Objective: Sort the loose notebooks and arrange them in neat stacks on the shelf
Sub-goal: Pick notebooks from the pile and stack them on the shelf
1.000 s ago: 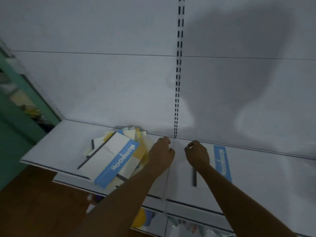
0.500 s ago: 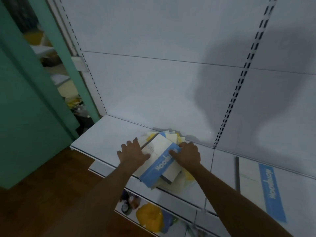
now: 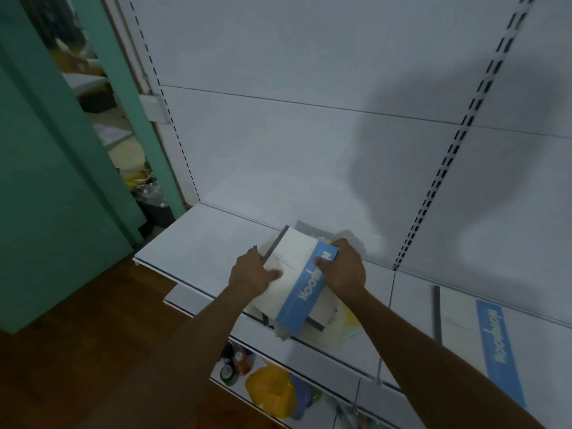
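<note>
Both hands, left hand point(image 3: 252, 275) and right hand point(image 3: 342, 267), have fingers grasping the white blue-banded notebook point(image 3: 297, 280), hiding the messy pile point(image 3: 334, 323) overhanging the white shelf point(image 3: 198, 243) edge at 6 o'clock.

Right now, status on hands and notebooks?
Both hands, left and right, grip the top notebook. Messy pile beneath overhangs the shelf edge. One notebook lies apart, right.

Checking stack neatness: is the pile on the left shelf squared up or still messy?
Messy: notebooks under the top notebook jut out at angles, past the shelf edge.
</note>
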Demonstrator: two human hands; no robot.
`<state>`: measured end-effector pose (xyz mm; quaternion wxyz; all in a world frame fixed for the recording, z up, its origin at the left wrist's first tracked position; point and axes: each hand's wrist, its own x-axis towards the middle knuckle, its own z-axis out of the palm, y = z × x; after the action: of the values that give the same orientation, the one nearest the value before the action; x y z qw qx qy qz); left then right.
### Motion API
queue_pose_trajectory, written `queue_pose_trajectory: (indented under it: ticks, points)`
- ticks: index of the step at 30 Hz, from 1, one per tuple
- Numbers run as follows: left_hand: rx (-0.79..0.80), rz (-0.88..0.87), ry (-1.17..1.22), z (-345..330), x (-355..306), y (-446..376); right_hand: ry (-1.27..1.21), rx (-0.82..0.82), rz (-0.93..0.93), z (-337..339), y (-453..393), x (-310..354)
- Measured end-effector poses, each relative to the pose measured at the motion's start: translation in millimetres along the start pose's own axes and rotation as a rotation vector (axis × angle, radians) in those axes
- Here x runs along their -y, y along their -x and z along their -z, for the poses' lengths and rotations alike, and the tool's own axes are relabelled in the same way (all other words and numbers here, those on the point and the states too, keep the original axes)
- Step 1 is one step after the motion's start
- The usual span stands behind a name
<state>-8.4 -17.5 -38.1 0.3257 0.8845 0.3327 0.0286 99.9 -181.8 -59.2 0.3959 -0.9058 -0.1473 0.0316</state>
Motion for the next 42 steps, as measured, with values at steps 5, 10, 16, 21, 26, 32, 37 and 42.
queue_pose_trajectory:
  ticks: [5,10,16,21,26,32,37,42]
  points:
    - [0.144,-0.143,0.31,-5,-33,7,-0.563,-0.062,-0.261,28,-7,-8]
    - [0.134,-0.094,0.459,-50,-83,20,-0.624,-0.076,-0.423,61,-5,-52]
    - [0.175,-0.143,0.395,-114,-140,40,-0.556,-0.264,-0.48,111,17,-116]
    - [0.313,-0.272,0.2,-167,-170,61,-0.403,-0.35,-0.532,156,39,-180]
    - [0.312,-0.374,0.093,-210,-195,84,-0.325,-0.311,-0.554,188,58,-225]
    - [0.299,-0.343,0.018,-249,-205,96,-0.143,-0.207,-0.501,200,67,-257]
    - [0.314,-0.367,-0.032,-270,-202,104,-0.15,-0.209,-0.533,196,66,-270]
    - [0.295,-0.375,-0.078,-282,-202,109,-0.145,-0.199,-0.511,193,65,-275]
